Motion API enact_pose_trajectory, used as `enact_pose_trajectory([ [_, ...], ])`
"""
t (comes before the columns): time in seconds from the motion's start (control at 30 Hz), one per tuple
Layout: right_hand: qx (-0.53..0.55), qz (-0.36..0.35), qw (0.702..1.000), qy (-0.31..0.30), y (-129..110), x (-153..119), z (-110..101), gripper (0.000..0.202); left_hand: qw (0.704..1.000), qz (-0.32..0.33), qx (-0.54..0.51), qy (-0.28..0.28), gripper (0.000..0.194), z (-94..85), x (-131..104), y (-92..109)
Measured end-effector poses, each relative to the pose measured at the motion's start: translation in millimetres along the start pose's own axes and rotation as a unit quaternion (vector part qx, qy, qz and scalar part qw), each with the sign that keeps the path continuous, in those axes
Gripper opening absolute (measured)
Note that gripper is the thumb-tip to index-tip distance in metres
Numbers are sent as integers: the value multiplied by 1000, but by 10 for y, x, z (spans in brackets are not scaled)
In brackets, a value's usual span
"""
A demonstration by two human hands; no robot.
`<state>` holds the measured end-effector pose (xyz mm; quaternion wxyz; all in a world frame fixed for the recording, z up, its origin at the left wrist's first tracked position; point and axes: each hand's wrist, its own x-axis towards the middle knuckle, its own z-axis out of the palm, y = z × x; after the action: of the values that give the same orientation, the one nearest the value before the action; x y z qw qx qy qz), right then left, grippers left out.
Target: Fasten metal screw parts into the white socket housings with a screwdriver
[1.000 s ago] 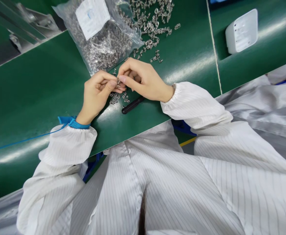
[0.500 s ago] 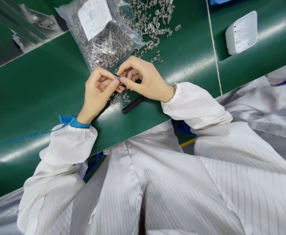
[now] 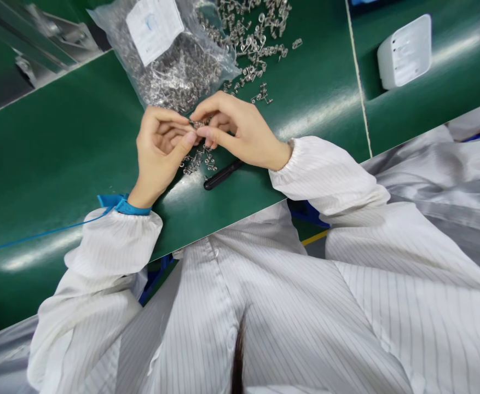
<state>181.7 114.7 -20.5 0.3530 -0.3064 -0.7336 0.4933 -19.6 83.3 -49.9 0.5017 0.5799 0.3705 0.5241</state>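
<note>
Small metal springs (image 3: 199, 125) are between the fingertips of my two hands, over the green table. My right hand (image 3: 240, 128) is closed on them, index finger above and thumb below. From the other side, my left hand (image 3: 161, 139) holds them at its fingertips, with its fingers curved and thumb bent in. The exact grip is partly hidden. Just below my hands lies a small pile of loose springs (image 3: 198, 162). A black-handled tool (image 3: 223, 175) rests beside that pile, its far end hidden under my right hand.
A clear plastic bag (image 3: 174, 76) full of springs, with a white label, lies beyond my hands. Many loose springs (image 3: 260, 44) are scattered to its right. A white plastic bin (image 3: 406, 52) stands at far right. A blue wrist strap (image 3: 131, 207) trails a cord leftward. Metal framing (image 3: 55, 38) is at upper left.
My left hand has shifted slightly up and left, and its fingers have loosened and straightened a little. The springs between the fingertips show more. My right hand has barely moved.
</note>
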Motion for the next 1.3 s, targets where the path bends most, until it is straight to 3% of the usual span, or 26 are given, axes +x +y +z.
enact_pose_trajectory([
  [0.13, 38, -30, 998, -34, -4, -12, 6, 48, 997, 20, 69, 11, 40, -27, 15, -13],
  [0.27, 27, -29, 997, -59, -40, -46, -17, 37, 995, -11, 102, 17, 37, 0, 16, 31],
  [0.43, -6, -21, 996, -88, -67, -61, -31, 37, 993, -18, 111, 30, 29, 43, -2, 96],
  [0.57, -51, -19, 995, -85, -50, -72, -7, 33, 993, 34, 116, 13, 23, 34, 3, 62],
  [0.7, -120, -39, 989, -81, -22, -85, 10, 32, 988, 113, 98, -25, 29, 12, 16, 7],
  [0.83, -159, -50, 985, -47, 2, -84, 13, 33, 995, 79, 59, -10, 24, 17, 4, -12],
  [0.93, -167, -65, 984, -25, 14, -78, 9, 33, 998, 56, 39, -6, 34, 11, -11, -44],
  [1.1, -148, -72, 985, -45, -4, -83, 3, 30, 999, 21, 43, 6, 39, -12, -10, -97],
  [1.3, -93, -33, 995, -20, -38, -83, 22, 34, 995, 86, 57, 15, 20, 25, 25, -24],
])
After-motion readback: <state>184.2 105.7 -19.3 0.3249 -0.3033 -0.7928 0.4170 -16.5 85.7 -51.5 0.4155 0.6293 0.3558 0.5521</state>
